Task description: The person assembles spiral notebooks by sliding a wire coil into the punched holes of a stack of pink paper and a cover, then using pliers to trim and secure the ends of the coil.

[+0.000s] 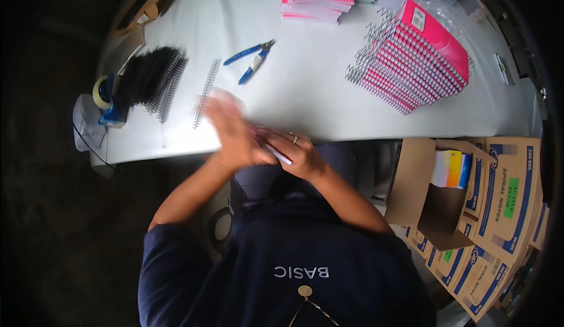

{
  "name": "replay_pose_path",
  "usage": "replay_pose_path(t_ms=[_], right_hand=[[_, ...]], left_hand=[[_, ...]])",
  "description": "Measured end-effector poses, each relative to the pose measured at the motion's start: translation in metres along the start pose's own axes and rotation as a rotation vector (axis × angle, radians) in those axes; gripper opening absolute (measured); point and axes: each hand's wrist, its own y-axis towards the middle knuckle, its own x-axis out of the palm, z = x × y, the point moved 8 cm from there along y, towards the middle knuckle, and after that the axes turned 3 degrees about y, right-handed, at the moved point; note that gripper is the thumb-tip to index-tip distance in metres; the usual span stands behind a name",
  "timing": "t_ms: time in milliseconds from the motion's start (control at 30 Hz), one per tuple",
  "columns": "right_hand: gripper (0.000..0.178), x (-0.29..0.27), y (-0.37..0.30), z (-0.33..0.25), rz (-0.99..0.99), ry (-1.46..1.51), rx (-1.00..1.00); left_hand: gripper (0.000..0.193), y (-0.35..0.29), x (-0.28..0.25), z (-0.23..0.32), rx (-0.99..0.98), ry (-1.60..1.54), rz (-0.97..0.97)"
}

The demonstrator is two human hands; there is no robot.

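Note:
Close to the table's front edge, my right hand (301, 155) grips a small notebook (278, 152), of which a white edge and a bit of pink cover show. Most of the notebook is hidden by my hands. My left hand (229, 128) is raised beside it, its fingers smeared by motion; its lower part is near the notebook, and I cannot tell whether it touches. A loose dark spiral coil (212, 75) lies on the table just beyond my left hand. Farther off rest blue-handled cutting pliers (255, 68) with their handles spread.
A pile of black spiral coils (151, 80) and a blue tape dispenser (111, 109) are at left. Pink notebooks with coils (411, 62) stand stacked at right; pink-covered pads (317, 1) lie at the back. An open carton (414, 180) and closed cartons (496, 209) sit right of me.

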Motion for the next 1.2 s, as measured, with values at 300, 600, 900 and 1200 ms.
replay_pose_path(t_ms=[300,600,900,1200], right_hand=[[0.035,0.001,-0.004,0.009,0.019,0.023,0.056],[0.043,0.001,-0.004,0.027,-0.052,0.217,0.243],[0.022,-0.003,-0.018,0.061,-0.024,0.349,0.579],[0.02,-0.007,0.001,0.046,-0.031,0.428,0.468]], left_hand=[[0.105,0.013,0.003,0.018,0.026,-0.071,0.072],[0.102,0.041,0.0,0.026,0.066,0.008,0.107],[0.043,0.069,0.008,0.027,-0.021,-0.014,-0.408],[0.02,0.103,0.003,0.012,-0.088,-0.305,-0.676]])
